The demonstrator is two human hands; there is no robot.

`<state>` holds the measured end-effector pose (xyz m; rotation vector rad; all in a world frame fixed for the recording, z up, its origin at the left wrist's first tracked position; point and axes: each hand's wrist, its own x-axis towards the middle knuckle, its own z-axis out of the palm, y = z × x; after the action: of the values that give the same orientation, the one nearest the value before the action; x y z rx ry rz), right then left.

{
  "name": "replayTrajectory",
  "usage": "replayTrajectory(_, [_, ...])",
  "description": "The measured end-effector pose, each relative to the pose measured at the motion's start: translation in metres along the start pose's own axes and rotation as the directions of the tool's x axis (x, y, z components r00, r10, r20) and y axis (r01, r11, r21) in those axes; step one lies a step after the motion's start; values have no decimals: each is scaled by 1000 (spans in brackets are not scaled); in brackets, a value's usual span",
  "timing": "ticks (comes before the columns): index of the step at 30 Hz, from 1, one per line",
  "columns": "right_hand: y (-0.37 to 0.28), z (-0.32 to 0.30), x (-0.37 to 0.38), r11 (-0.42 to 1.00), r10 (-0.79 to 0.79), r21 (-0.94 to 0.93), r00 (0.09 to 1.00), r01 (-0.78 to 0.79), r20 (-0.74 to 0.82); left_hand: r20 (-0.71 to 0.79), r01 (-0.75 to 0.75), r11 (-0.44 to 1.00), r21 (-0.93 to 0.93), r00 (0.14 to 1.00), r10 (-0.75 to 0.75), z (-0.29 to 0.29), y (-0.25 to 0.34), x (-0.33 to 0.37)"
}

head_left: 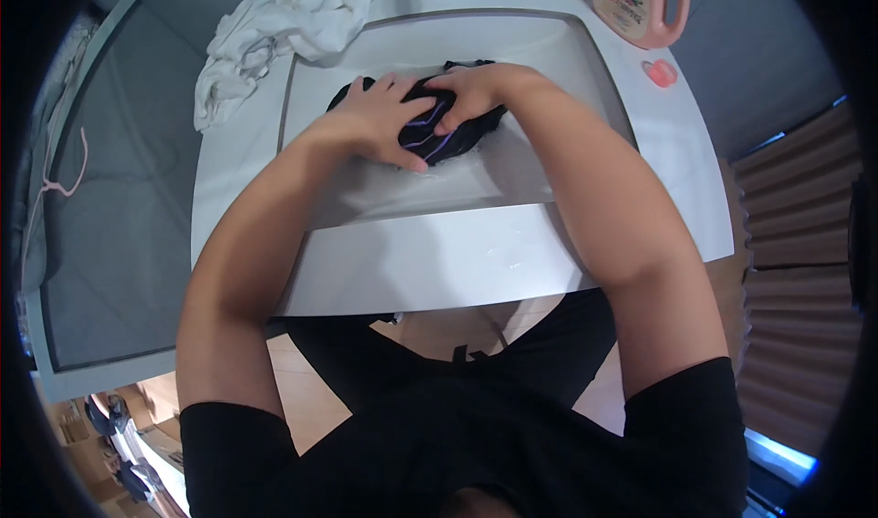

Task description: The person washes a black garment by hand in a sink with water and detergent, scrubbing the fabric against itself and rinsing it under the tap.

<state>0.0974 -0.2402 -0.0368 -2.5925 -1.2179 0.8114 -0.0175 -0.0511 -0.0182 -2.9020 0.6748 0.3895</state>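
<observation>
Both hands [373, 120] [477, 91] touch black cloth [465, 141], the right perhaps gripping.

Before you: one white surface [430, 262], inset basin, front edge glossy. Beyond it: grey wall [773, 70], plain. To your left: one dark grey panel [119, 234], paler frame. To your right: one brown pleated curtain [791, 335]; below it, a bluish-white strip of light [777, 457]. Beneath you: pale floor [306, 381], light brown in places.

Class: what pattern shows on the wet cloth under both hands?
Black cloth with thin purple stripes, seen in head view.
</observation>
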Motion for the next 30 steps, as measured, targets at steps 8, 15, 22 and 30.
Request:
replayTrajectory(8, [5, -10, 1, 891, 455, -46, 887, -452, 83, -197, -66, 997, 49, 978, 75, 23, 3, 64])
replayTrajectory(15, [2, -20, -20, 830, 556, 42, 818, -556, -146, -481, 15, 1000, 9, 877, -8, 40, 14, 109])
replayTrajectory(22, [20, -22, -18, 854, 520, 127, 831, -505, -198, -345, 10, 999, 32, 939, 2, 20, 10, 125])
replayTrajectory(30, [27, -26, -24, 918, 396, 44, 907, -394, -145, -146, 170, 983, 68, 976, -159, 8, 25, 82])
